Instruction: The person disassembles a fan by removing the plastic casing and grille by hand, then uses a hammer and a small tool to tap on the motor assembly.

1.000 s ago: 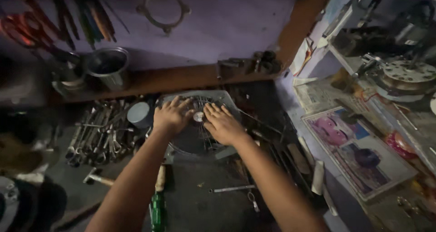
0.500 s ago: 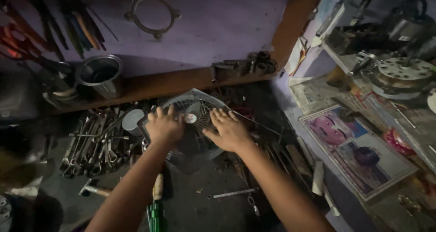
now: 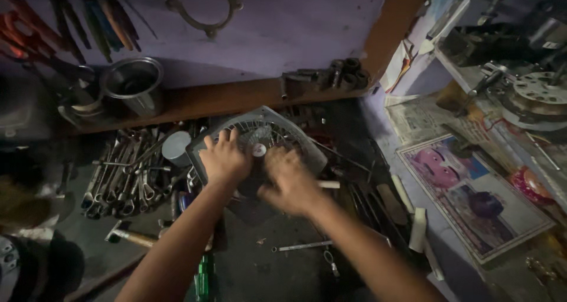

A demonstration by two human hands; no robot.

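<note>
Our left hand [image 3: 223, 159] lies spread on the fan [image 3: 260, 137] mid-tabletop, right hand [image 3: 289, 181] curled blurrily beside its hub; we judge it light, stiff, best gripped by the frame.

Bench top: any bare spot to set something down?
Bare dark patch between the forearms, bordered by the green-handled screwdriver and the thin rod. Crowded: wrench pile to the left, fan grille under both hands, loose tools to the right.
</note>
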